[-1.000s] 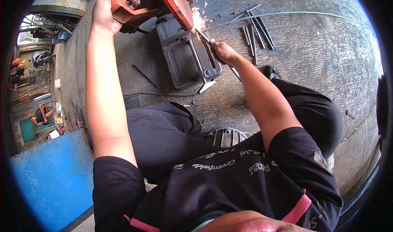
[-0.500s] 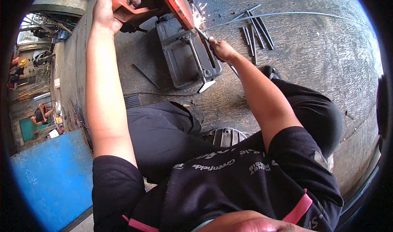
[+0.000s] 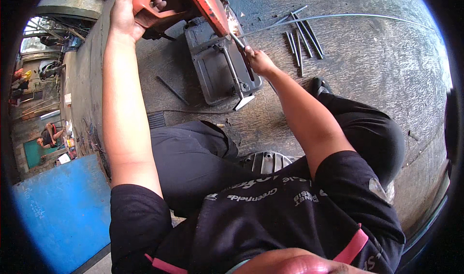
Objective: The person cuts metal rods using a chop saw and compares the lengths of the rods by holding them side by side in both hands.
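A chop saw stands before me, with a red blade guard (image 3: 207, 8) above a dark grey metal base (image 3: 208, 78). My left hand (image 3: 123, 17) is wrapped round the saw's orange handle (image 3: 144, 8) at the upper left. Closed on a thin metal rod (image 3: 237, 41), my right hand (image 3: 261, 61) is just right of the base. The rod's upper end runs in under the guard tip, where the cut itself is hidden. A few sparks (image 3: 233, 24) glow beside the guard. On the base lies a clamp screw (image 3: 231, 66) with a pale crank handle (image 3: 244, 102).
Several short dark rods (image 3: 303, 39) lie on the floor at the upper right, near a long thin rod (image 3: 362, 15). Left of the base is another rod (image 3: 172, 89). A cord (image 3: 193, 111) crosses nearer me. A blue panel (image 3: 63, 211) and a seated person (image 3: 50, 135) are at far left.
The sparks beside the guard have shrunk. My right hand has shifted slightly left with the rod, and the guard looks marginally changed in position. My left hand keeps its grip on the handle.
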